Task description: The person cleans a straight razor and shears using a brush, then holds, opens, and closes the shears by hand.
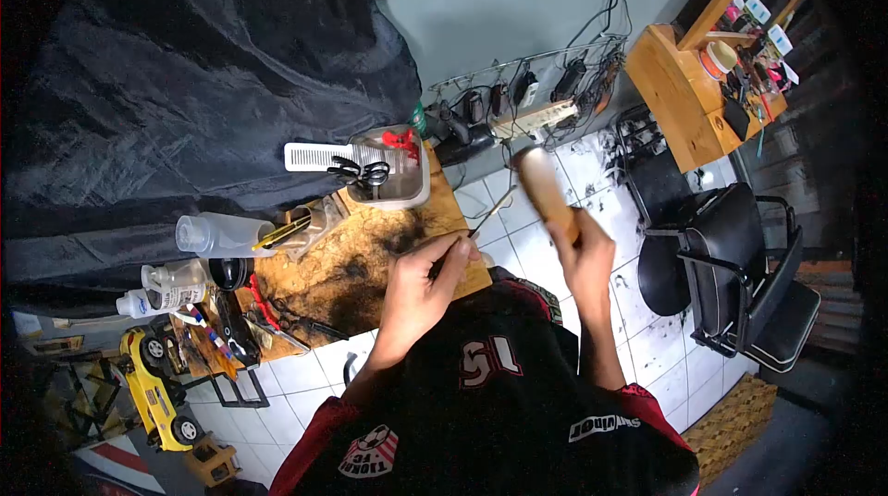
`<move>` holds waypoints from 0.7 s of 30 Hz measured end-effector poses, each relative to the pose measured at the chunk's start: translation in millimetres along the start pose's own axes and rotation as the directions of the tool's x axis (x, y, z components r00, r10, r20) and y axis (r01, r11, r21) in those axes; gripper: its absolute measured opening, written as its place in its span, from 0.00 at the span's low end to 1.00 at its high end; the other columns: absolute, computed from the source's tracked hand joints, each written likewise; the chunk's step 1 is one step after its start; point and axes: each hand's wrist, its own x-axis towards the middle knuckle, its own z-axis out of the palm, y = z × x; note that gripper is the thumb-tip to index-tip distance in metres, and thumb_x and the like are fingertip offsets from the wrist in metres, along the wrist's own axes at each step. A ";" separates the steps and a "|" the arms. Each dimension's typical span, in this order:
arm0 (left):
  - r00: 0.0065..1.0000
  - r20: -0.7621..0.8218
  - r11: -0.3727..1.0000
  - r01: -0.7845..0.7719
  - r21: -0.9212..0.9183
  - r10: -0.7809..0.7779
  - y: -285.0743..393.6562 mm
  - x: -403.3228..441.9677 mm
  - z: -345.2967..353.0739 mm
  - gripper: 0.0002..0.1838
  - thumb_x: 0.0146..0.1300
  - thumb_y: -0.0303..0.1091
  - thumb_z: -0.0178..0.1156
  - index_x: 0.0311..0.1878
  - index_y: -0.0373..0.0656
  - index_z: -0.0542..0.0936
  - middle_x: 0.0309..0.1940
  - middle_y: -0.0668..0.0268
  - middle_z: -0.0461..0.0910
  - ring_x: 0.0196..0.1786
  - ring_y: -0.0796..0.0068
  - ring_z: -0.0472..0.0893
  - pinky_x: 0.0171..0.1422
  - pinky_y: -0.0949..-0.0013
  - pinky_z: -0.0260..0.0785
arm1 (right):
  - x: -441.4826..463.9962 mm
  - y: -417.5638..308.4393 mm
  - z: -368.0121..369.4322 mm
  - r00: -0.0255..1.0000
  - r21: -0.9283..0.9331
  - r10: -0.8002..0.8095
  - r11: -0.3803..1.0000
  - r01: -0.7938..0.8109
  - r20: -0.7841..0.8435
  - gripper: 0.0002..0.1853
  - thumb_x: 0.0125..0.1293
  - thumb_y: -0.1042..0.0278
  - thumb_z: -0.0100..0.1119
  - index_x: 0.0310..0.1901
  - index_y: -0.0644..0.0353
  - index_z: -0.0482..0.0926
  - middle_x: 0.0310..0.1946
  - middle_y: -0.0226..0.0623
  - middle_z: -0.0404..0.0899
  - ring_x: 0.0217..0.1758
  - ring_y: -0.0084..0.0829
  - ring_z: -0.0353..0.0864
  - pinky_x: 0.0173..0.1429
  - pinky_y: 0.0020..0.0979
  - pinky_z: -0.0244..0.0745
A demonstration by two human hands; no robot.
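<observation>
My left hand (421, 288) is closed around a thin dark tool (488, 215) with a narrow tip, near the right edge of the wooden table (444, 200). In my right hand (587, 260) is a wooden-handled brush (546, 183), raised over the tiled floor and blurred at its pale upper end. The two hands are apart. Dark hair clippings lie across the tabletop beside my left hand. A plastic container (416, 191) with a white comb (319, 158), black scissors (363, 172) and a red clip (400, 142) stands at the table's far end.
Bottles (217, 233), pens and red-handled tools (264, 302) crowd the table's left side. A yellow toy truck (153, 390) is at lower left. Clippers (527, 86) hang on a wall rack. A black chair (731, 256) and wooden shelf unit (680, 94) stand at right.
</observation>
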 end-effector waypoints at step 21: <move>0.964 0.085 0.928 -0.266 0.259 0.252 7.2 13.6 -8.3 0.08 0.56 0.24 0.62 0.40 0.35 0.79 0.37 0.53 0.77 0.43 0.50 0.77 0.46 0.59 0.70 | 23.3 -30.6 2.5 0.862 0.438 -0.332 0.887 0.147 0.384 0.17 0.49 0.78 0.65 0.43 0.69 0.75 0.32 0.45 0.78 0.33 0.36 0.81 0.37 0.29 0.74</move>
